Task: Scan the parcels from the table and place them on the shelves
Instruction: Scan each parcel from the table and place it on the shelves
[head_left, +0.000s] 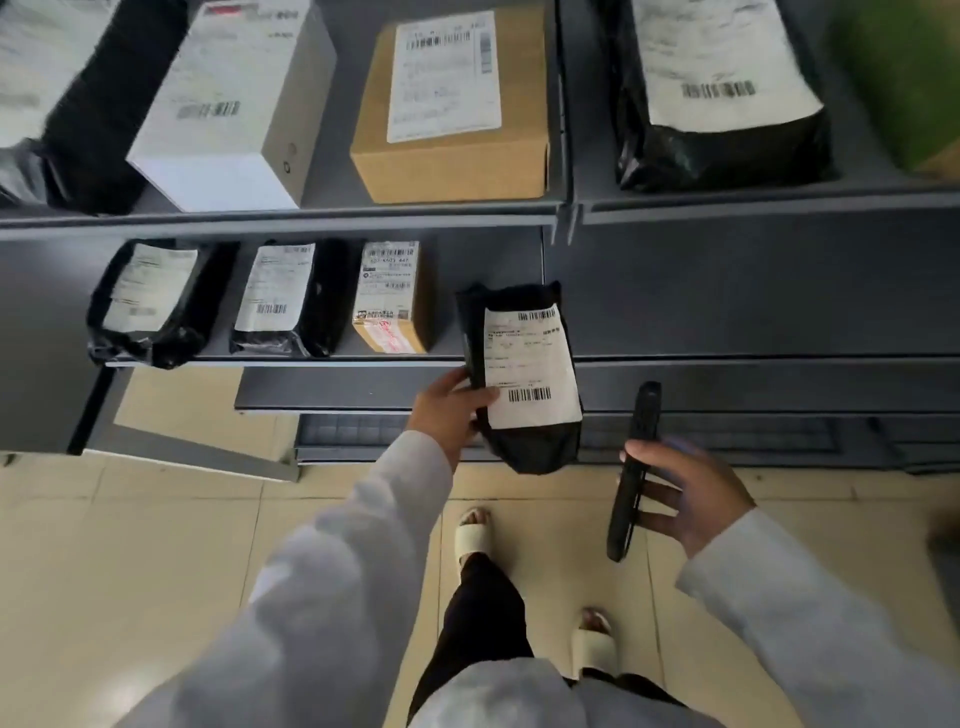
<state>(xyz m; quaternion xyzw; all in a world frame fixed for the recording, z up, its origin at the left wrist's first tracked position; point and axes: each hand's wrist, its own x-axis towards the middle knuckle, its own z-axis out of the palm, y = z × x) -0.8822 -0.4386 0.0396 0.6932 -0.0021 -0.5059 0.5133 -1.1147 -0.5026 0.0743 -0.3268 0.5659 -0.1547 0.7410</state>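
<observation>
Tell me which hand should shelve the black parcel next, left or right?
Left, probably. The left hand already grips the black parcel right at the shelf, beside the small brown box. The right hand is busy holding the scanner, lower and farther from that shelf.

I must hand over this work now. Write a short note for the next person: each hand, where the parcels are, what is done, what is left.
Left hand: grips the black parcel by its left edge, label up, in the air in front of the second shelf.
Right hand: holds the black scanner, on edge, beside the parcel and apart from it.
Done: that shelf already holds two black bags and a small brown box; the shelf above holds more parcels.
Left: set the held parcel down, probably in the free spot right of the brown box. Whether it is scanned cannot be told.
</observation>
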